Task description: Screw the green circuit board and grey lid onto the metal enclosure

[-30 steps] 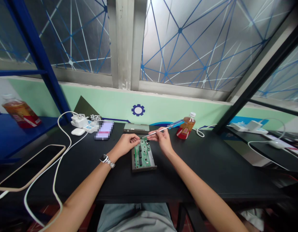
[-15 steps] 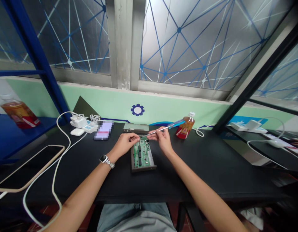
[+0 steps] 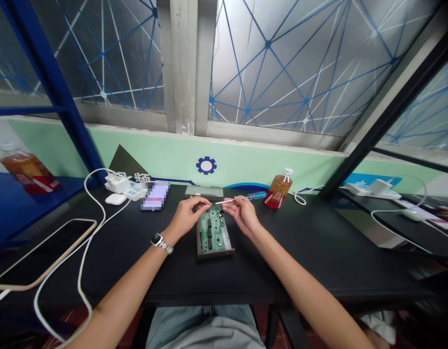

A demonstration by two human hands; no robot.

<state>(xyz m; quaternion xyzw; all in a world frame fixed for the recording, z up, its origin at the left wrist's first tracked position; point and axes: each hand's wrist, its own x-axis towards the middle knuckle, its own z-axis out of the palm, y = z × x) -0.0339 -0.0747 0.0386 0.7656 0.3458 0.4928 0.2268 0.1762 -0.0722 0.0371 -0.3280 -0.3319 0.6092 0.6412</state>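
Observation:
My right hand [image 3: 242, 213] grips a screwdriver [image 3: 258, 195] by its shaft, with the clear blue handle pointing out to the right. The shaft lies almost level, its tip reaching toward the fingers of my left hand [image 3: 189, 214]. Thumb and fingertips of that hand are pinched together at the tip; whatever is between them is too small to make out. Below both hands a green circuit board [image 3: 216, 228] sits in an open metal case [image 3: 217, 253] on the black table. My hands cover the far end of the board.
A metal cover plate [image 3: 204, 192] lies behind the board. To the right stands a drink bottle [image 3: 278, 188]. At left are a blurred-screen phone [image 3: 155, 196], a power strip with chargers [image 3: 122, 185], a white cable [image 3: 86, 252] and a larger phone [image 3: 45, 252].
The screwdriver has tilted down from a slant to nearly level, its handle dropping. My left fingers have shifted slightly at its tip. The board has stayed in place.

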